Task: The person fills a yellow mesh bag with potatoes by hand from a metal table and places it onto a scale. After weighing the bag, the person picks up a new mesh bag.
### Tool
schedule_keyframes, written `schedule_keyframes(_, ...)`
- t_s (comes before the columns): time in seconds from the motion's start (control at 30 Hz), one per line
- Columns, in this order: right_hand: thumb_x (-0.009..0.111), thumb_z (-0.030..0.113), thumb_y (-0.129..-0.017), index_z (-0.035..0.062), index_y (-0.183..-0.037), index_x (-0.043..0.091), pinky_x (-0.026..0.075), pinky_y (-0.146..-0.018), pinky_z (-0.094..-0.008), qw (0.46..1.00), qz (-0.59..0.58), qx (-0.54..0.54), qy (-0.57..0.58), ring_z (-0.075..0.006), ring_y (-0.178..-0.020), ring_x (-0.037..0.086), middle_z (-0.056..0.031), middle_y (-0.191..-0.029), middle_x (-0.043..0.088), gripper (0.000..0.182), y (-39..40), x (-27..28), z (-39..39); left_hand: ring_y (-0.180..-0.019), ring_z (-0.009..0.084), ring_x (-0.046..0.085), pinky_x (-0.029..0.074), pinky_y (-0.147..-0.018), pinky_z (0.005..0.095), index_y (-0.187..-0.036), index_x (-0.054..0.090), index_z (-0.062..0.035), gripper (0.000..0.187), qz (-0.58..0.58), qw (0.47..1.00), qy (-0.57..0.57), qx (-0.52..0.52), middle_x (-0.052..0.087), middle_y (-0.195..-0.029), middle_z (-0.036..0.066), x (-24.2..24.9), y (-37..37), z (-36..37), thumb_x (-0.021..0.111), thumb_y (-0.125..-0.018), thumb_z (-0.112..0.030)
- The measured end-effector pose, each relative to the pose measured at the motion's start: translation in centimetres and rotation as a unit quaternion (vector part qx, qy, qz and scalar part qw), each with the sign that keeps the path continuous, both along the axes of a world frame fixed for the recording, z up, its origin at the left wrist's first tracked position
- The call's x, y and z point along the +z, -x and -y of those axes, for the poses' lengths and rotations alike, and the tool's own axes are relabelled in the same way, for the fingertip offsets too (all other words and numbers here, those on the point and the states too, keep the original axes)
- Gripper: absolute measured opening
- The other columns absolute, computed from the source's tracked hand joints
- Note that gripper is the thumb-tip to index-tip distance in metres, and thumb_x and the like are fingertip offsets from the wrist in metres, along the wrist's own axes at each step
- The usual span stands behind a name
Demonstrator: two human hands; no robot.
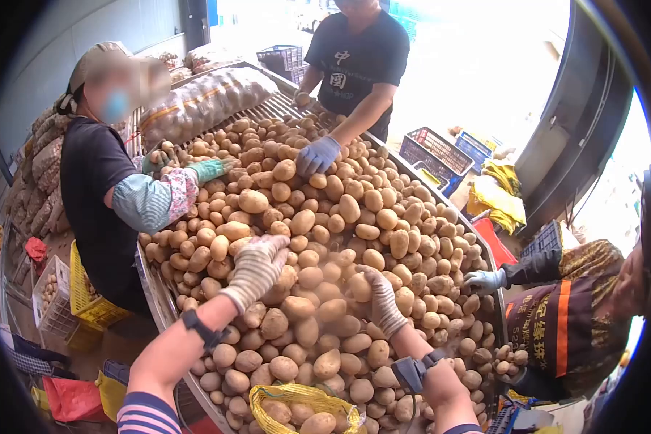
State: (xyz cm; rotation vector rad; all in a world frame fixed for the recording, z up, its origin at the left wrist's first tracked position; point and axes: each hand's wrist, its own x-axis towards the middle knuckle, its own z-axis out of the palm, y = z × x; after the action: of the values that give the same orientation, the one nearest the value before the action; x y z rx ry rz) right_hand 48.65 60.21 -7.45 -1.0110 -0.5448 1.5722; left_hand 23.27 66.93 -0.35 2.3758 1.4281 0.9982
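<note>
My left hand point(257, 271), in a striped knitted glove, lies on the potato heap point(412, 249) with its fingers stretched out over the potatoes. In a matching glove, my right hand point(385, 298) has its fingers bent round a potato point(359, 288) at the middle of the heap. Just in front of me, a yellow mesh bag point(271, 395) stands with its mouth spread and several potatoes inside. Dark bands sit on both my wrists.
Co-workers' gloved hands reach into the heap: a green glove point(208, 170), a blue glove point(318, 155) and a pale glove point(484, 281). A full sack point(202, 105) lies on the slatted table's far end. Crates point(434, 155) and yellow bags point(499, 195) stand right; more crates point(90, 293) left.
</note>
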Motion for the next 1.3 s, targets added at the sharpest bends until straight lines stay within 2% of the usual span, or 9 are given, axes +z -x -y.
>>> schedule_keyframes(0.33,0.051,0.064,-0.086,0.0099,-0.124,0.048,0.049,-0.050,-0.0287,0.968,-0.245,0.034,0.049,-0.0206,-0.068,0.062,-0.0088,-0.096,0.062,0.067,-3.6,2.7,5.4,-0.111,0.0331,0.055,0.042,-0.094,0.0473,-0.117,0.056,-0.0109,0.056,-0.367,0.910,0.174,0.079,0.062,-0.115,0.013,-1.5,-8.1,-12.8,0.071,-0.075,-0.045)
schedule_keyframes(0.47,0.063,0.038,-0.083,0.0087,-0.122,0.053,0.053,-0.074,-0.0400,0.974,-0.226,0.001,0.024,-0.0266,-0.092,0.062,-0.0103,-0.107,0.061,0.050,-3.5,2.8,5.7,-0.106,0.0294,0.060,0.048,-0.087,0.0410,-0.127,0.052,-0.0076,0.058,0.049,0.947,0.317,-0.025,0.064,-0.111,0.014,-1.5,-5.8,-11.3,0.066,-0.078,-0.035)
schedule_keyframes(0.57,0.061,0.018,-0.083,0.0011,-0.128,0.050,0.054,-0.088,-0.0422,0.950,-0.309,0.039,-0.021,-0.0269,-0.105,0.060,-0.0131,-0.116,0.059,0.049,-3.5,2.6,5.8,-0.100,0.0252,0.063,0.053,-0.083,0.0374,-0.126,0.052,-0.0047,0.048,0.494,0.623,0.539,-0.279,0.063,-0.111,0.013,-1.5,-3.2,-7.9,0.054,-0.086,-0.032)
schedule_keyframes(0.7,0.057,-0.007,-0.084,0.0019,-0.131,0.049,0.056,-0.077,-0.0245,0.959,0.157,0.086,-0.221,-0.0148,-0.102,0.062,-0.0070,-0.111,0.064,0.048,-1.2,5.6,7.0,-0.090,0.0334,0.065,0.057,-0.056,0.0397,-0.133,0.045,-0.0151,0.056,0.636,0.430,0.605,-0.214,0.059,-0.114,0.016,3.7,-3.5,0.9,0.055,-0.088,-0.047)
schedule_keyframes(0.77,0.054,0.008,-0.090,0.0014,-0.131,0.047,0.057,-0.077,-0.0307,0.916,0.285,0.086,-0.268,-0.0211,-0.087,0.066,-0.0096,-0.098,0.066,0.042,0.5,7.9,8.1,-0.092,0.0320,0.063,0.057,-0.062,0.0406,-0.129,0.047,-0.0145,0.056,0.624,0.418,0.599,-0.280,0.059,-0.110,0.014,3.3,-3.1,2.9,0.061,-0.086,-0.047)
schedule_keyframes(0.83,0.058,0.028,-0.086,0.0062,-0.139,0.036,0.055,-0.078,-0.0359,0.981,-0.095,0.149,-0.078,-0.0257,-0.097,0.064,-0.0155,-0.115,0.059,0.062,1.1,8.5,8.6,-0.100,0.0283,0.060,0.056,-0.081,0.0446,-0.121,0.051,-0.0109,0.047,0.626,0.463,0.584,-0.231,0.056,-0.113,0.013,3.7,-3.0,5.6,0.067,-0.083,-0.032)
schedule_keyframes(0.97,0.066,0.018,-0.085,0.0120,-0.142,0.031,0.053,-0.080,-0.0326,0.977,-0.080,0.169,-0.098,-0.0205,-0.100,0.059,-0.0121,-0.134,0.041,0.068,4.2,11.3,12.3,-0.110,0.0196,0.056,0.047,-0.097,0.0355,-0.122,0.054,-0.0045,0.040,0.541,0.631,0.489,-0.265,0.058,-0.114,0.009,4.9,-4.2,11.3,0.061,-0.089,-0.025)
schedule_keyframes(1.2,0.068,0.028,-0.086,0.0095,-0.121,0.044,0.052,-0.060,-0.0249,0.972,-0.209,0.102,-0.025,-0.0138,-0.071,0.059,-0.0047,-0.097,0.056,0.046,5.0,8.7,17.9,-0.105,0.0180,0.054,0.046,-0.094,0.0309,-0.125,0.051,-0.0028,0.047,0.384,0.898,0.216,-0.002,0.054,-0.116,0.010,0.6,-1.0,20.4,0.070,-0.085,-0.017)
schedule_keyframes(1.3,0.067,0.022,-0.088,0.0126,-0.119,0.045,0.050,-0.058,-0.0241,0.981,-0.175,0.029,-0.074,-0.0113,-0.073,0.057,-0.0027,-0.096,0.055,0.040,6.1,8.5,18.5,-0.094,0.0223,0.059,0.049,-0.089,0.0376,-0.121,0.052,0.0000,0.050,0.495,0.712,0.459,0.194,0.055,-0.119,0.012,-2.9,1.7,26.3,0.074,-0.079,-0.015)
